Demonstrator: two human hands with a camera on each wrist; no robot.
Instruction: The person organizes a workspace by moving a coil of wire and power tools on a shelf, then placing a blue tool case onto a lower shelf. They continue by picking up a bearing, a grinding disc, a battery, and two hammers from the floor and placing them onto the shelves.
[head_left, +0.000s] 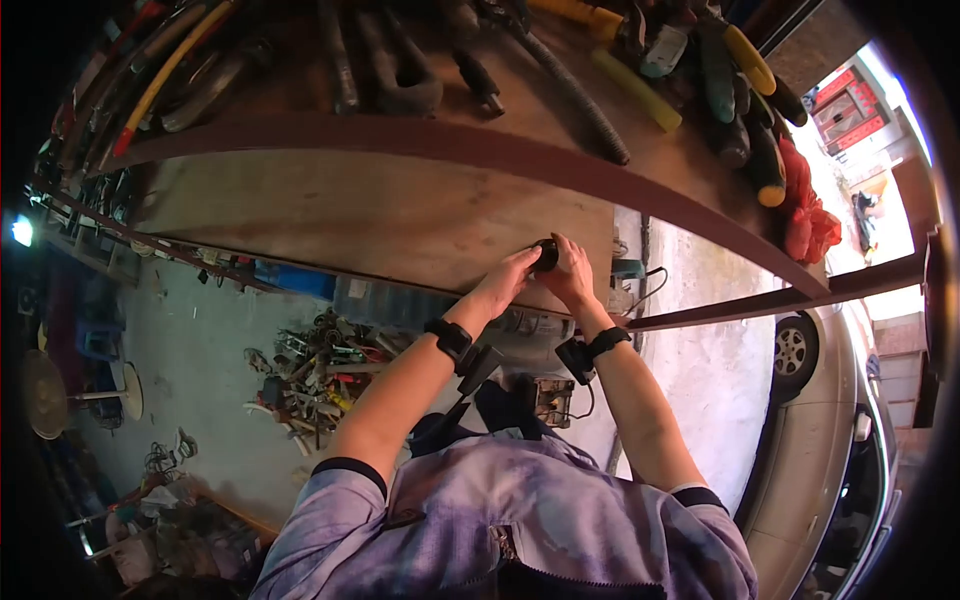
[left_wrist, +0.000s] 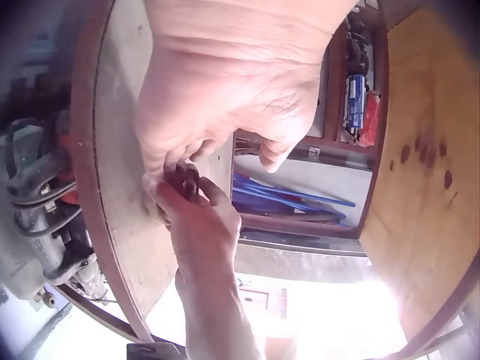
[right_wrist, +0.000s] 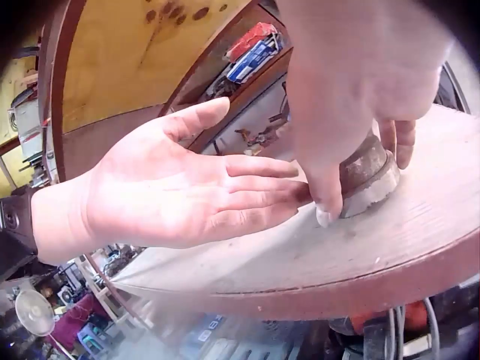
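A dark, round, stepped metal piece (right_wrist: 366,180) sits on the wooden shelf board (right_wrist: 427,217) close to its front edge. In the head view the same piece (head_left: 546,255) shows between both hands. My right hand (head_left: 570,277) grips it from above, thumb on one side and fingers curled round the other. Flat and with straight fingers, my left hand (right_wrist: 202,184) reaches in from the side, its fingertips right at the piece and the right thumb. Part of the piece is hidden behind the right hand.
Above this board runs an upper shelf with a brown rim (head_left: 400,138), loaded with pliers, rods and other tools. A red bag (head_left: 805,215) hangs at its right end. Below lie a heap of tools (head_left: 325,370) and a blue bin (head_left: 295,280). A car (head_left: 820,400) stands on the right.
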